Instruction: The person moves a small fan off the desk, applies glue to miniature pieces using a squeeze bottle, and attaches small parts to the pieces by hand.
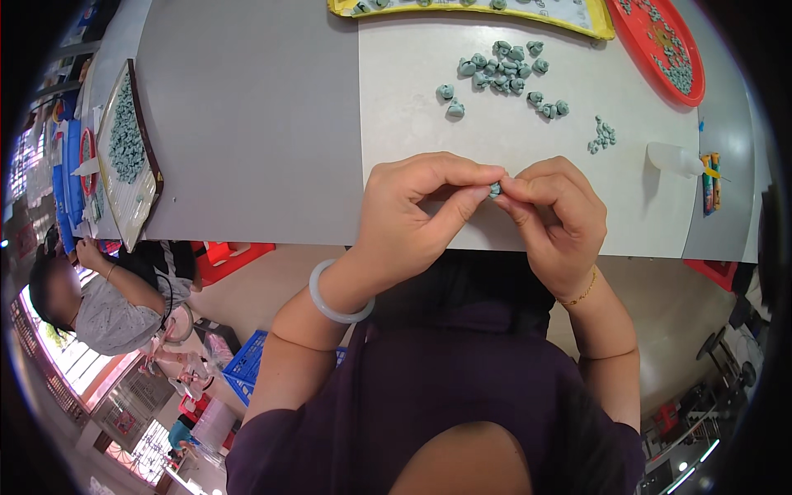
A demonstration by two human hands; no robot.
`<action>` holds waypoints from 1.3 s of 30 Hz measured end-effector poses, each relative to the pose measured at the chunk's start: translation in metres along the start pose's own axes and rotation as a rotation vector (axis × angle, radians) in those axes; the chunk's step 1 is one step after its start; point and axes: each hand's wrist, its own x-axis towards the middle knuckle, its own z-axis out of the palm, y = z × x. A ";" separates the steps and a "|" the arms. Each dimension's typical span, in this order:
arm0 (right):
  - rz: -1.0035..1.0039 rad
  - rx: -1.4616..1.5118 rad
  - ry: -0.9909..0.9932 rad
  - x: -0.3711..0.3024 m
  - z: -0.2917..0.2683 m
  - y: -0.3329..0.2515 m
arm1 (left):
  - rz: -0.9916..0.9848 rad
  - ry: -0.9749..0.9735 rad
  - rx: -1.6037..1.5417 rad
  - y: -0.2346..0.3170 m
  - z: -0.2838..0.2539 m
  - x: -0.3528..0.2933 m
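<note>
Over the front edge of the white work surface, my left hand [425, 202] and my right hand [563, 206] meet fingertip to fingertip. Both are closed in a pinch around one small grey-green piece [495, 190], mostly covered by the fingers. Beyond them lies a loose cluster of larger rounded grey-green pieces [500, 74], looking like little moulded figures. A smaller heap of tiny grey-green bits [604, 134] sits to the right, nearer my right hand. What kind of pieces these are is too small to tell.
A yellow-edged tray [606, 21] and a red tray [697, 82] with small pieces stand at the back. On the right lies a white squeeze bottle [672, 159]. Far left is a tray [124, 210] of grey-green pieces; a person [124, 305] sits beside it.
</note>
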 end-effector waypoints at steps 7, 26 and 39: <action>-0.015 0.067 0.019 0.002 -0.002 0.006 | -0.074 -0.007 -0.071 0.004 0.002 0.001; 0.141 0.188 -0.043 0.001 -0.010 -0.002 | 0.318 0.048 0.946 0.024 -0.045 0.082; 0.095 0.188 0.008 -0.007 -0.013 0.001 | 0.302 -0.131 0.804 0.009 -0.030 0.064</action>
